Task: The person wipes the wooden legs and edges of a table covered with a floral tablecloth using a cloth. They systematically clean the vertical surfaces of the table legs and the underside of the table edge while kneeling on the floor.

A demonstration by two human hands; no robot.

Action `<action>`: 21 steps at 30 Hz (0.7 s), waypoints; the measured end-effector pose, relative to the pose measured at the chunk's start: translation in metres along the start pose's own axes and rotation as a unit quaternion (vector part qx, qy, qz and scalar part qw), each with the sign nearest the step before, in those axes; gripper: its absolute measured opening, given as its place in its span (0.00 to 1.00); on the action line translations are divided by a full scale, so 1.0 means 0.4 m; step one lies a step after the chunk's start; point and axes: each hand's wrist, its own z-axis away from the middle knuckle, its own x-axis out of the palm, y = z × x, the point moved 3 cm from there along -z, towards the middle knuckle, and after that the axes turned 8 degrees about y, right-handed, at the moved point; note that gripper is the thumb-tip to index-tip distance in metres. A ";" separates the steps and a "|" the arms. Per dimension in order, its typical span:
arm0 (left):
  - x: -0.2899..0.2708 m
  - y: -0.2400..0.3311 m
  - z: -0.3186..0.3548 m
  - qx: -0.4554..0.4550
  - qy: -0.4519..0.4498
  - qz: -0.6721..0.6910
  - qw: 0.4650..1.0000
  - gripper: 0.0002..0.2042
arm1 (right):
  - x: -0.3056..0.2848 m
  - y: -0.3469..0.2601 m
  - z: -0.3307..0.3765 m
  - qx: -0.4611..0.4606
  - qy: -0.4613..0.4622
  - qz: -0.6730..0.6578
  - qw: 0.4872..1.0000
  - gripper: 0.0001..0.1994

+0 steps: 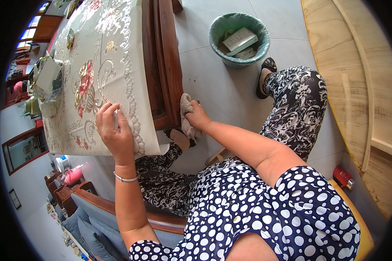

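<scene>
Green bin (238,63) — box (240,41) inside; right hand (198,116) holds cloth (186,103).

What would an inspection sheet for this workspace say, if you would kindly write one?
Surface: table under a pale floral cover, with a dark wooden side.
Job's things: pale rag against that side.
Clutter: assorted items near the table's left edge.
Grip: right hand closed on the rag; left hand on the cover, grasp unclear.
Cables: nothing seen.
Surroundings: green lined bin holding a box; grey-blue cushions.
</scene>
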 end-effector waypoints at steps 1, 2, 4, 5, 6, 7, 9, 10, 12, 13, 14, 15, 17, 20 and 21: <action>-0.001 0.001 -0.002 0.001 -0.004 -0.005 1.000 0.06 | 0.001 0.017 -0.014 0.016 -0.007 -0.007 1.000 0.25; -0.001 0.003 -0.003 0.002 -0.009 -0.011 1.000 0.06 | 0.000 0.035 -0.027 0.035 -0.021 -0.032 0.999 0.25; -0.001 0.000 -0.006 -0.004 -0.021 -0.011 1.000 0.07 | 0.006 0.074 -0.055 0.072 -0.048 -0.087 0.992 0.26; -0.001 -0.001 -0.007 -0.007 -0.027 -0.012 1.000 0.07 | 0.013 0.095 -0.069 0.086 -0.053 -0.098 0.990 0.24; -0.001 -0.001 -0.007 -0.009 -0.033 -0.014 0.999 0.07 | 0.020 0.110 -0.079 0.100 -0.059 -0.109 0.987 0.22; -0.001 -0.002 -0.008 -0.011 -0.039 -0.016 0.999 0.07 | 0.026 0.125 -0.088 0.115 -0.064 -0.120 0.984 0.21; 0.001 -0.006 -0.006 -0.014 -0.047 -0.019 0.999 0.08 | 0.026 0.148 -0.101 0.156 -0.081 -0.124 0.976 0.21; 0.002 -0.010 -0.003 -0.015 -0.049 -0.020 0.998 0.08 | 0.023 0.152 -0.102 0.171 -0.083 -0.119 0.975 0.21; 0.002 -0.002 -0.010 -0.016 -0.057 -0.025 0.998 0.08 | 0.024 0.179 -0.113 0.194 -0.077 -0.129 0.969 0.19; 0.000 -0.002 -0.009 -0.020 -0.060 -0.026 0.998 0.08 | 0.033 0.205 -0.119 0.216 -0.073 -0.143 0.963 0.19; -0.003 -0.001 -0.008 -0.024 -0.062 -0.026 0.997 0.08 | 0.041 0.232 -0.123 0.239 -0.069 -0.158 0.956 0.18; -0.001 0.004 -0.013 -0.024 -0.064 -0.024 0.997 0.08 | 0.045 0.254 -0.133 0.259 -0.061 -0.176 0.948 0.17; -0.003 0.010 -0.012 -0.038 -0.077 -0.030 0.996 0.09 | 0.062 0.315 -0.139 0.310 -0.040 -0.246 0.918 0.16; -0.002 0.005 -0.005 -0.046 -0.097 -0.037 0.994 0.09 | 0.055 0.350 -0.147 0.348 -0.027 -0.297 0.889 0.15; -0.005 0.005 -0.004 -0.049 -0.099 -0.039 0.993 0.09 | 0.057 0.357 -0.145 0.356 -0.029 -0.305 0.883 0.15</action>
